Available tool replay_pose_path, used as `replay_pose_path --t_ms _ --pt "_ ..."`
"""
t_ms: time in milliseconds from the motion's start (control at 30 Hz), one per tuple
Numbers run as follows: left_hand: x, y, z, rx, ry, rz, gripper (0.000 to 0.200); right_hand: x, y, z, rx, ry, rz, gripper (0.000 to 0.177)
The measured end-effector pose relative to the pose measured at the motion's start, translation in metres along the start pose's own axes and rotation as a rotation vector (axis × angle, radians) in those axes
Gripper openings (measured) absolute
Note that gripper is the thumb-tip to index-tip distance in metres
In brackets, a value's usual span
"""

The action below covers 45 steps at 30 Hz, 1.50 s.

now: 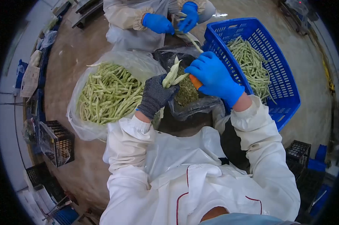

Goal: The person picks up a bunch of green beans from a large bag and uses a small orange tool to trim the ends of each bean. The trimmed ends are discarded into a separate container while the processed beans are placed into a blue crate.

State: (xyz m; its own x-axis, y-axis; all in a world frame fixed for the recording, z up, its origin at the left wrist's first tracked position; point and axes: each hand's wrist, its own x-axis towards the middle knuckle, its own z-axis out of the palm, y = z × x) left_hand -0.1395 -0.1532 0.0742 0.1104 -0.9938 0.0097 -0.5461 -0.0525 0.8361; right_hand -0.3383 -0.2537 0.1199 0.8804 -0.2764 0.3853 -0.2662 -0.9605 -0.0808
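Observation:
My left hand [159,93], in a dark grey knit glove, is closed around a small bunch of pale green beans [173,75] whose ends stick up past the fingers. Close to its right, my right hand [215,77] wears a blue glove and is wrapped round a small tool with an orange handle [195,81]. The tool's working end is hidden, so its kind cannot be made out. It sits near the bean ends. Below both hands, a black plastic bag [195,108] holds chopped green bits [185,92].
At left stands a clear plastic bag [74,108] full of long green beans [109,95]. On the right a blue crate [285,93] holds more beans [250,65]. Opposite me, a co-worker's blue-gloved hands [158,23] handle beans. Black crates [59,144] stand at the left.

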Motion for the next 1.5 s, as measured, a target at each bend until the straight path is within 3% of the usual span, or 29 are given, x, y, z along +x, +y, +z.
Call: replay_pose_path --t_ms 33,100,133,200,300,400,467,533,600,733,867,967,1067,1167,1367,1500 --pt "0.0 0.003 0.0 0.023 0.006 0.047 0.022 0.0 -0.002 0.001 0.07 0.05 0.045 0.032" --pt "-0.004 0.018 -0.002 -0.244 -0.046 -0.113 0.021 0.002 -0.005 0.003 0.209 0.153 0.133 0.025" --pt "-0.006 0.024 -0.002 -0.376 -0.071 -0.193 0.021 0.004 -0.008 0.006 0.587 0.183 0.322 0.021" --pt "-0.008 0.027 0.003 -0.624 -0.047 -0.166 0.019 0.008 -0.014 0.012 1.346 0.225 0.697 0.014" --pt "-0.01 0.022 0.003 -0.748 0.012 -0.118 0.019 0.01 -0.003 0.021 1.603 0.166 0.64 0.01" --pt "-0.01 0.019 -0.002 -0.772 -0.011 -0.101 0.016 0.005 -0.006 0.034 1.906 0.227 0.444 0.013" --pt "-0.014 0.022 -0.004 -0.851 -0.067 -0.089 0.014 0.003 -0.013 0.033 1.418 0.27 0.343 0.017" --pt "-0.014 0.014 -0.001 -0.912 -0.066 -0.081 0.016 0.005 -0.018 0.025 1.326 0.188 0.406 0.02" --pt "-0.011 0.011 -0.002 -1.047 -0.064 -0.104 0.019 0.008 -0.019 0.016 1.617 -0.018 0.624 0.019" --pt "0.003 0.012 -0.017 -1.059 0.153 -0.028 0.022 0.004 -0.017 0.016 1.365 -0.107 0.732 0.018" --pt "0.009 -0.009 -0.062 -1.171 0.386 -0.047 0.019 -0.019 0.004 0.043 0.859 -0.207 0.642 0.018" --pt "0.003 -0.012 -0.085 -1.241 0.485 -0.063 0.019 -0.031 0.016 0.051 0.357 -0.475 0.623 0.018" --pt "0.001 -0.021 -0.096 -1.251 0.571 -0.036 0.02 -0.053 0.026 0.083 0.063 -0.778 0.492 0.017" --pt "0.0 -0.025 -0.101 -1.235 0.578 -0.008 0.025 -0.063 0.026 0.101 0.069 -0.789 0.429 0.014" --pt "-0.001 -0.004 -0.082 -1.115 0.326 0.054 0.034 -0.042 0.033 0.089 -0.094 -0.752 0.419 0.015" --pt "-0.003 -0.011 -0.096 -1.266 0.403 0.095 0.027 -0.061 0.043 0.101 -0.155 -0.912 0.479 0.018"
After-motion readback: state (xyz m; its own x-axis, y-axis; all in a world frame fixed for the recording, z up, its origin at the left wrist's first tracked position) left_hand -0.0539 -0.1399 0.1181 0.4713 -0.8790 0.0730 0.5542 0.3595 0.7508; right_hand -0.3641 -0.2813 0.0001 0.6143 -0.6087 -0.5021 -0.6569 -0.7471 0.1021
